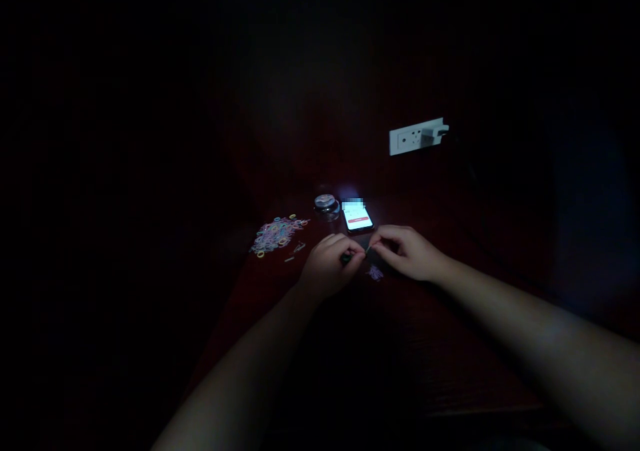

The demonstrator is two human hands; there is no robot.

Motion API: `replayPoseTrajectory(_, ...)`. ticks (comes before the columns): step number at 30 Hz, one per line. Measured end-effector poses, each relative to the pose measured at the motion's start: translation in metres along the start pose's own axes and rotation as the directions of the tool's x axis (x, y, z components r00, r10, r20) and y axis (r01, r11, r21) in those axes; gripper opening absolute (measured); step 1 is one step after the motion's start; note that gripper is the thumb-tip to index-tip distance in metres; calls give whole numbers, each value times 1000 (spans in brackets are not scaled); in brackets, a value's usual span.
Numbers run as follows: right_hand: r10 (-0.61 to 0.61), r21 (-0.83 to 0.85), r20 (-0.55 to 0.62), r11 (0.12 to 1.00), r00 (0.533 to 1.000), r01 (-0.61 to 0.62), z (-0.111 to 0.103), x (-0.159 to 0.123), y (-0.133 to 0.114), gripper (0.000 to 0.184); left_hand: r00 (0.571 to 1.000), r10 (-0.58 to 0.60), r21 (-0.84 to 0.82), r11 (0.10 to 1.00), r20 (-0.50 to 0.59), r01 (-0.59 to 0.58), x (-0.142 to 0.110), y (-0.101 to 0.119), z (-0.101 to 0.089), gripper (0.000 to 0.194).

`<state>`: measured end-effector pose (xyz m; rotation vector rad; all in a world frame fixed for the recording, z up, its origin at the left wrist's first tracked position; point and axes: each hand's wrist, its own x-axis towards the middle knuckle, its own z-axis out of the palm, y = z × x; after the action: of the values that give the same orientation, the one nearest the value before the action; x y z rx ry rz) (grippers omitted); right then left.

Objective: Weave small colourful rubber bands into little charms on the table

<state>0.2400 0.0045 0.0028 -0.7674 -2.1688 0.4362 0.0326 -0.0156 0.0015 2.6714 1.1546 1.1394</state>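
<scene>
My left hand [334, 261] is closed in a pinch, its thumb and forefinger pressed together. Facing it, my right hand [407, 254] pinches too, the fingertips of both hands almost meeting. Between them shows a thin, pale sliver [369, 249], too small and dim to name. Something dark sits in the curl of my left fingers, mostly hidden. Just below the fingertips lies a small heap of purple bands [375, 273]. Left of my left hand is a larger pile of small multicoloured elastic bands [275, 235], with a few loose slim pieces [299, 247] beside it.
A lit phone [358, 219] lies beyond my hands, beside a small round lidded jar [327, 205]. On the dark red back surface is a white wall socket [413, 137] with a plug [436, 132] in it. The reddish tabletop [450, 357] fades into darkness around.
</scene>
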Motion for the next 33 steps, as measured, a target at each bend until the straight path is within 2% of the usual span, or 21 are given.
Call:
replayPoseTrajectory(17, 66, 70, 37, 995, 997, -69, 0, -2, 5, 11, 998, -26, -10, 1000, -58, 26, 0, 2, -2, 4)
replayPoseTrajectory(23, 48, 176, 129, 982, 990, -71, 2, -4, 4, 22, 999, -25, -2, 1000, -28, 25, 0, 2, -1, 5)
replayPoseTrajectory(33, -6, 107, 50, 994, 999, 1, 4, -1, 4, 15, 1000, -14, 15, 1000, 14, 13, 1, -1, 1, 6)
